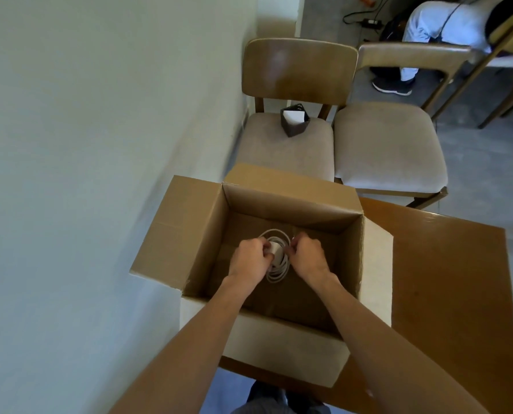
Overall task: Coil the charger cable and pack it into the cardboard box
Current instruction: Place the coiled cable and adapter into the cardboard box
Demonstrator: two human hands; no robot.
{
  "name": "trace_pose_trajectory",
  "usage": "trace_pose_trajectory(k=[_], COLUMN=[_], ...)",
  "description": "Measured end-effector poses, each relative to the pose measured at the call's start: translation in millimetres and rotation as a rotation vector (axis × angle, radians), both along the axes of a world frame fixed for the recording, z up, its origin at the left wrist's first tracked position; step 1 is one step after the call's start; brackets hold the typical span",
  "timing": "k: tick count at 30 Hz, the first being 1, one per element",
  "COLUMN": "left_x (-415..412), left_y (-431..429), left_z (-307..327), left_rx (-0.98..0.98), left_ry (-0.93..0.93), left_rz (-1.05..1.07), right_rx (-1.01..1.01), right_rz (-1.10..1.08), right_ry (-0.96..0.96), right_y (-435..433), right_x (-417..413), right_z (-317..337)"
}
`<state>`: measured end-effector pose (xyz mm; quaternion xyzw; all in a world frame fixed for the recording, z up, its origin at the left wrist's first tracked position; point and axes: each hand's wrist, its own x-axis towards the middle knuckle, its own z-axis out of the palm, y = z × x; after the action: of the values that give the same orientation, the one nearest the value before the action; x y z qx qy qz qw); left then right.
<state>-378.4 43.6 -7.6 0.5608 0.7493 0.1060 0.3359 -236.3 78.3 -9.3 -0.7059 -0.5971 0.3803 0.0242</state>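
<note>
Both arms reach down into an open cardboard box on a wooden table, where the left hand pinches the white charger block and the right hand pinches the coiled white cable on the box floor. Bare cardboard surrounds the coil on every side. The box's left flap overhangs the table edge by the wall, with two chairs beyond.
</note>
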Motion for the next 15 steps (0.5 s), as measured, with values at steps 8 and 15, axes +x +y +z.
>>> trace_pose_trajectory(k=[8, 15], left_x=[-1.0, 1.1], left_y=[1.9, 3.1], left_z=[1.9, 0.3], left_rx=[-0.003, -0.014], left_ry=[-0.032, 0.006], left_rz=[-0.040, -0.080], right_rx=[0.010, 0.030], right_rz=[0.009, 0.013], right_ry=[0.018, 0.002], right_y=[0.0, -3.9], right_x=[-0.1, -0.9], right_z=[4.7, 4.8])
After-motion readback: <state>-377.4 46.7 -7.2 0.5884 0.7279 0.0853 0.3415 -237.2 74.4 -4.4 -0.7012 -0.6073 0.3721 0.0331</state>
